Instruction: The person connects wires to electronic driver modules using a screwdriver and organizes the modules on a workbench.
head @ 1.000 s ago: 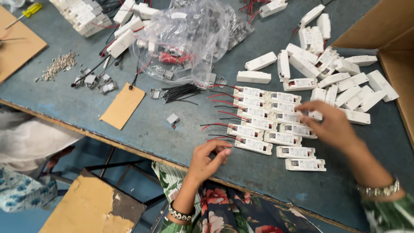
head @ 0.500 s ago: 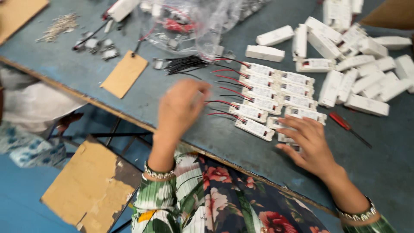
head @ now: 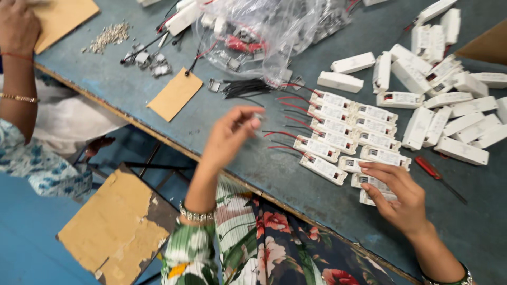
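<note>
Left hand (head: 228, 138) was raised over the blue worktable (head: 222, 105), thumb and fingertips pinched narrow; can't tell if anything was held. Right hand (head: 393, 194) lay loosely curled on small white rectangular plastic modules with red wire leads (head: 338, 134), touching the nearest row, gripping none.

Floral sleeves, beaded bracelets at wrists

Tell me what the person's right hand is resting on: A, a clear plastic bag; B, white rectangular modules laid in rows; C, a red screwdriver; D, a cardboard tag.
B: the right hand lies on the white rectangular modules at the near end of the rows; the red screwdriver lies apart beside it.
</note>
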